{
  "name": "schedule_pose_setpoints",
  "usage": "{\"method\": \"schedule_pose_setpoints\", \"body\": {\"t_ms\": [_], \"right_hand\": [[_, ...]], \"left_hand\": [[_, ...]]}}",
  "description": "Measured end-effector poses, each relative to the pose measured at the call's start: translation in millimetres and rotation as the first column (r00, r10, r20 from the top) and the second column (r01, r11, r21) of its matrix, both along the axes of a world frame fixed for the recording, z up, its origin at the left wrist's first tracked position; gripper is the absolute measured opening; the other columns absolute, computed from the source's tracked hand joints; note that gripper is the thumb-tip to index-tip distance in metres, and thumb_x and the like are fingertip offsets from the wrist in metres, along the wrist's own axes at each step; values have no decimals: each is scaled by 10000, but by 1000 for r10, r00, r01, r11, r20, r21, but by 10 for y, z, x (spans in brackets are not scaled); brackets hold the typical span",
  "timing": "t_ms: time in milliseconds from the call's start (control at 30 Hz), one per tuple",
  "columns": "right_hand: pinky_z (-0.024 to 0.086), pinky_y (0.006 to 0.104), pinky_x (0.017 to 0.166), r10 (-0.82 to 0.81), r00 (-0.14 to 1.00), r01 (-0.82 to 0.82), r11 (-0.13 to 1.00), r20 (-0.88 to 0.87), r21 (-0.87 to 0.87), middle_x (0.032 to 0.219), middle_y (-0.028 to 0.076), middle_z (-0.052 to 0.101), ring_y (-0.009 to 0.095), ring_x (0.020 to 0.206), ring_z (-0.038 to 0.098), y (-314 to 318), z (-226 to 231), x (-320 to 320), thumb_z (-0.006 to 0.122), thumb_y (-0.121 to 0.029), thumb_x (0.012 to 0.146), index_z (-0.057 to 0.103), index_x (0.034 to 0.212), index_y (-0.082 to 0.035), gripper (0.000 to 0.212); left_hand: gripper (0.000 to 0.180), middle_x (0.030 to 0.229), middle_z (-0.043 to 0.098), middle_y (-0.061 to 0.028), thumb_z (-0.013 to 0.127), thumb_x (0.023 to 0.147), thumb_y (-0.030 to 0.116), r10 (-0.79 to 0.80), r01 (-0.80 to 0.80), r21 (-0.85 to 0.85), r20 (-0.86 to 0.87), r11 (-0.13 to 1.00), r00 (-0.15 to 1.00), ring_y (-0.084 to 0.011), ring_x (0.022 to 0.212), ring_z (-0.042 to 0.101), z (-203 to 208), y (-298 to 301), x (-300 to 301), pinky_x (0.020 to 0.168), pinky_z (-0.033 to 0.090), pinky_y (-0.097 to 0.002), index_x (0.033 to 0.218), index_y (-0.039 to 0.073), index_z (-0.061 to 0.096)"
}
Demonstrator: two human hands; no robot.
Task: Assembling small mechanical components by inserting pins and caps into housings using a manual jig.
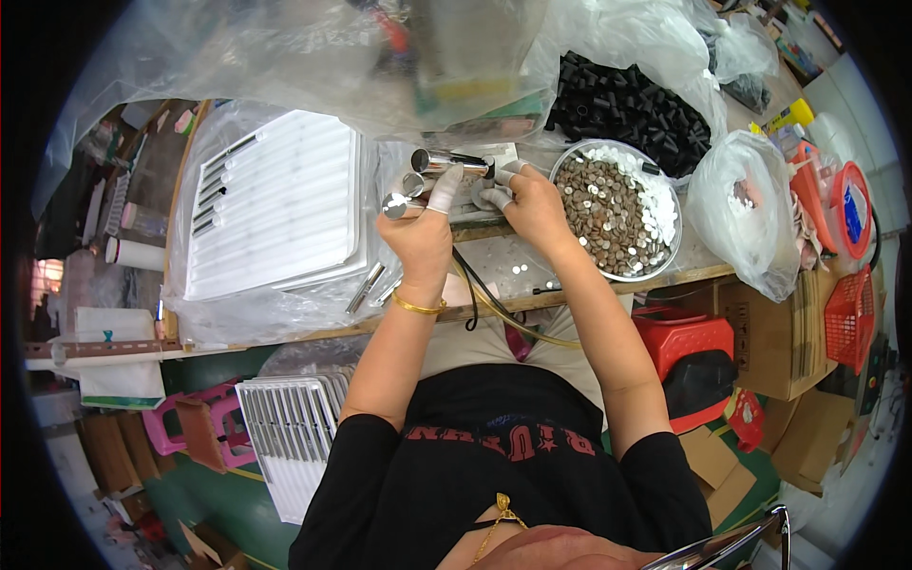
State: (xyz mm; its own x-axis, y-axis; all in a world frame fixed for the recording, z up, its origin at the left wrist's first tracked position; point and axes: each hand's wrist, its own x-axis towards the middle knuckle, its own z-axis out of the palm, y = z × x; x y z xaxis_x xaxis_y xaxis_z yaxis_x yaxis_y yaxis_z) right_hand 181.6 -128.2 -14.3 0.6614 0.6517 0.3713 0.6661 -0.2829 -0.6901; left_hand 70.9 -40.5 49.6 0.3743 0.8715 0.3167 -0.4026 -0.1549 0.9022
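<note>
My left hand (416, 242), with a pale finger cot on its thumb, is closed round several shiny chrome tubes (439, 161). One tube lies crosswise above the fingers, its dark end toward my right hand. My right hand (540, 211) also wears pale finger cots. Its thumb and forefinger are bent together close to that dark end, and whatever they pinch is too small to make out. Just right of it stands a round bowl (678, 233) full of small brown and white discs (608, 209).
White trays (275, 209) are stacked at the left, a few dark-tipped tubes on top. Black caps (627, 109) heap in plastic at the back right. A clear bag (746, 214) hangs over the right edge. Tubes fill a tray stack (294, 418) below the bench; a red stool (684, 351) stands nearby.
</note>
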Motion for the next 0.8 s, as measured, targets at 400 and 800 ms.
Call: {"method": "schedule_pose_setpoints", "body": {"t_ms": [400,800], "right_hand": [[490,407,677,45,993,-44,999,109,-9,793,106,585,307,771,600,-28,-54,-62,675,-258,778,694,945,-83,243],[489,403,699,119,971,-123,992,210,5,797,99,591,300,802,598,-66,28,-56,683,-221,764,689,940,-87,221]], "left_hand": [[217,852,682,-45,721,768,-29,-78,91,226,-63,970,995,-75,751,615,39,2,-72,676,491,-218,973,-44,650],[164,827,680,-43,711,773,-26,-42,279,480,-447,832,894,-79,724,605,-138,160,-22,640,474,-204,932,-24,673]]}}
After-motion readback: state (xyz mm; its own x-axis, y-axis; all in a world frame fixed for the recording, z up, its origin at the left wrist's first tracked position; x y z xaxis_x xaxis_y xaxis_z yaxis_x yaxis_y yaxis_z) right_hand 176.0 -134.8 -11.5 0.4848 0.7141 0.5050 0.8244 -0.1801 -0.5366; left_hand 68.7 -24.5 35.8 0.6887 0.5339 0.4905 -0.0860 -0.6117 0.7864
